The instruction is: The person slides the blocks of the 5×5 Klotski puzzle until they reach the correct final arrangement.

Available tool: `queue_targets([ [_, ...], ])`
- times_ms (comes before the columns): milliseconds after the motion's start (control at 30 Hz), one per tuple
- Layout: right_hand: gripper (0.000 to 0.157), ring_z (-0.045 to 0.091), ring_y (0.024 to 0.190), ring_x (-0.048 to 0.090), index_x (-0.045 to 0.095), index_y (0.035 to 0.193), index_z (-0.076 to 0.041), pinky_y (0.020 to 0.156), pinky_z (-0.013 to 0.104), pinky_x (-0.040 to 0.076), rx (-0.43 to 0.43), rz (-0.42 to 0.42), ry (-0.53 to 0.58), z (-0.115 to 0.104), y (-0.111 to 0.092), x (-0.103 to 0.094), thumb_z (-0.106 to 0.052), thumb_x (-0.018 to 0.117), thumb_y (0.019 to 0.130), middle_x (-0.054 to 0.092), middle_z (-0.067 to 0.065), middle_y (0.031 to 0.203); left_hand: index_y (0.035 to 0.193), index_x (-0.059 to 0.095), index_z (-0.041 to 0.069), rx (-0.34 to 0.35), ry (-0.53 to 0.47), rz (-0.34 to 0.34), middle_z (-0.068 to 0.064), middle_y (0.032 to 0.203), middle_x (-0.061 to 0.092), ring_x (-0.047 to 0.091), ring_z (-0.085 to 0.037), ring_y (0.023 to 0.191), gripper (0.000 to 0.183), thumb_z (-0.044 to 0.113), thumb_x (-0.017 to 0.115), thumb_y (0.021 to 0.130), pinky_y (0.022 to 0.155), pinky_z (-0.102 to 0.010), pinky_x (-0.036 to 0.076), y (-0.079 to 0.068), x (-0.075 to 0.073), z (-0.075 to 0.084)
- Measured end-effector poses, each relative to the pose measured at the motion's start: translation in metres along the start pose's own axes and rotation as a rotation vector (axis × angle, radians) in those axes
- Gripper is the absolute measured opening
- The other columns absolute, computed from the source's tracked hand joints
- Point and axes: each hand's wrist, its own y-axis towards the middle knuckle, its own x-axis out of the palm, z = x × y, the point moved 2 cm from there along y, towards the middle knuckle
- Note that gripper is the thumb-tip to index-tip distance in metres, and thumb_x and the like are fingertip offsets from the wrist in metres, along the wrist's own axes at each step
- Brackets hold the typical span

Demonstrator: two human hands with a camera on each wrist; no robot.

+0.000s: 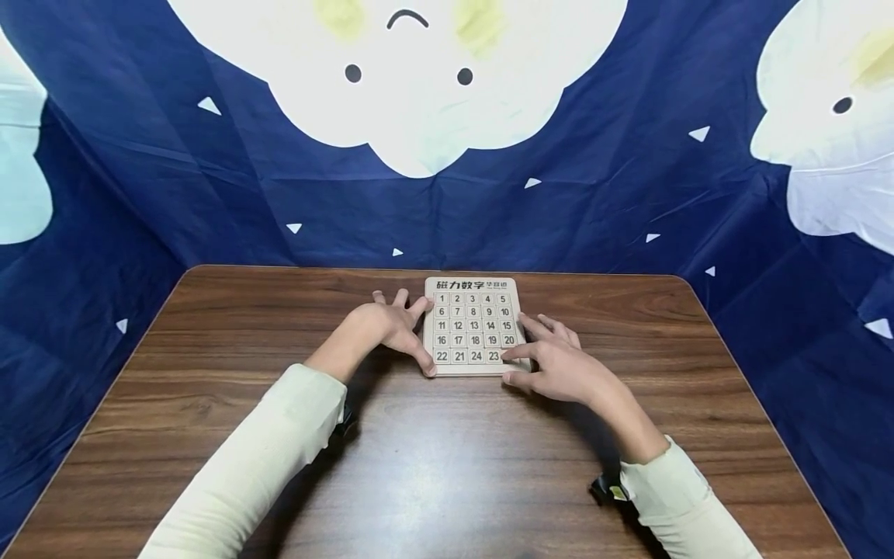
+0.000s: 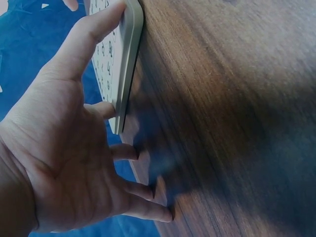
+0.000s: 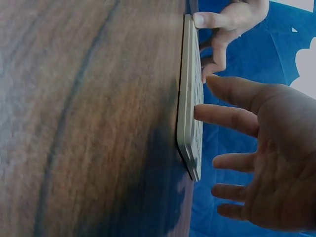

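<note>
A pale number sliding puzzle (image 1: 469, 284) lies flat on the table with its numbered tiles facing up. The bottom row reads 22, 21, 24, 23, and the last cell is hidden behind a finger. My left hand (image 1: 391, 324) is spread at the puzzle's left side. Its thumb (image 2: 106, 22) rests on the near-left corner and its index finger touches the left edge; the others reach down to the tabletop. From the right, my right hand (image 1: 559, 363) touches the face beside tile 23 with its index fingertip (image 3: 200, 112). Its thumb hovers by the near edge, other fingers loosely extended.
The brown wood-grain table (image 1: 419, 473) reaches on all sides of the puzzle. A dark blue cloth (image 1: 230, 186) with white clouds and triangles hangs behind and at both sides. Dark wrist devices (image 1: 606, 489) sit at the pale sleeves (image 1: 244, 458).
</note>
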Motion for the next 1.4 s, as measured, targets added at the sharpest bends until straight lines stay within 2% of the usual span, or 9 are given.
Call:
queue_targets([
  [200,0.048,0.064,0.165,0.029,0.08,0.143,-0.023,0.129,0.084,0.024,0.042,0.067,-0.027,0.006,0.003,-0.003,-0.045,0.082,0.1,0.035,0.029,0.181,0.181,0.013,0.032,-0.004,-0.019,-0.003,-0.024,0.184,0.014,0.0,-0.073,0.167,0.142,0.075,0.094,0.073,0.122,-0.09,0.032,-0.001,-0.004,0.001],
  [267,0.053,0.064,0.166,0.029,0.076,0.149,-0.023,0.13,0.082,0.024,0.062,0.054,-0.044,0.008,0.004,-0.003,-0.046,0.081,0.101,0.033,0.029,0.182,0.181,0.013,0.032,-0.008,-0.022,-0.005,-0.024,0.184,0.013,-0.001,-0.073,0.167,0.142,0.075,0.095,0.073,0.122,-0.091,0.031,-0.001,-0.005,0.0],
  [367,0.052,0.063,0.166,0.029,0.075,0.151,-0.025,0.13,0.082,0.024,0.082,0.013,-0.055,0.01,0.003,-0.003,-0.047,0.078,0.103,0.033,0.029,0.182,0.181,0.013,0.032,-0.011,-0.023,-0.009,-0.024,0.184,0.012,-0.001,-0.074,0.166,0.143,0.076,0.095,0.072,0.122,-0.091,0.031,0.0,-0.005,0.001],
  [600,0.041,0.06,0.168,0.027,0.086,0.132,-0.023,0.13,0.082,0.023,0.078,-0.04,-0.032,0.002,0.0,-0.006,-0.05,0.078,0.103,0.04,0.024,0.18,0.181,0.013,0.032,-0.015,-0.023,-0.015,-0.024,0.184,0.012,-0.002,-0.074,0.166,0.144,0.076,0.095,0.072,0.122,-0.091,0.032,-0.001,-0.003,0.002],
  [833,0.057,0.062,0.168,0.025,0.071,0.155,-0.03,0.132,0.083,0.02,0.041,-0.034,-0.023,-0.002,0.015,-0.002,-0.053,0.076,0.103,0.029,0.024,0.185,0.181,0.013,0.033,-0.026,-0.026,-0.026,-0.023,0.184,0.012,-0.002,-0.072,0.167,0.144,0.076,0.095,0.071,0.121,-0.091,0.032,0.001,-0.002,0.001],
  [900,0.056,0.062,0.168,0.024,0.071,0.155,-0.032,0.132,0.082,0.02,0.052,-0.042,-0.03,0.0,0.016,-0.002,-0.055,0.075,0.104,0.028,0.024,0.185,0.181,0.012,0.033,-0.028,-0.029,-0.024,-0.023,0.184,0.012,-0.003,-0.072,0.168,0.144,0.076,0.096,0.071,0.121,-0.091,0.032,0.0,-0.002,0.001],
  [1067,0.048,0.061,0.168,0.024,0.08,0.144,-0.029,0.131,0.08,0.02,0.099,-0.018,-0.064,0.01,0.009,-0.009,-0.052,0.078,0.102,0.033,0.028,0.182,0.181,0.011,0.032,-0.018,-0.004,-0.017,-0.024,0.183,0.014,0.0,-0.074,0.166,0.144,0.077,0.094,0.072,0.123,-0.088,0.035,0.0,-0.004,0.003],
  [1267,0.045,0.063,0.168,0.024,0.08,0.142,-0.029,0.131,0.084,0.02,0.018,-0.04,-0.036,0.001,0.005,-0.002,-0.05,0.078,0.103,0.033,0.025,0.183,0.181,0.011,0.032,-0.023,-0.001,-0.023,-0.024,0.184,0.013,0.0,-0.074,0.166,0.144,0.078,0.093,0.072,0.123,-0.088,0.035,0.003,-0.002,0.003],
  [1400,0.049,0.062,0.169,0.023,0.076,0.149,-0.031,0.132,0.083,0.019,0.036,-0.064,-0.052,-0.006,0.009,0.003,-0.051,0.076,0.104,0.032,0.025,0.184,0.181,0.011,0.032,-0.019,0.002,-0.022,-0.025,0.184,0.013,0.001,-0.075,0.166,0.143,0.077,0.093,0.073,0.124,-0.088,0.034,0.003,-0.001,0.002],
])
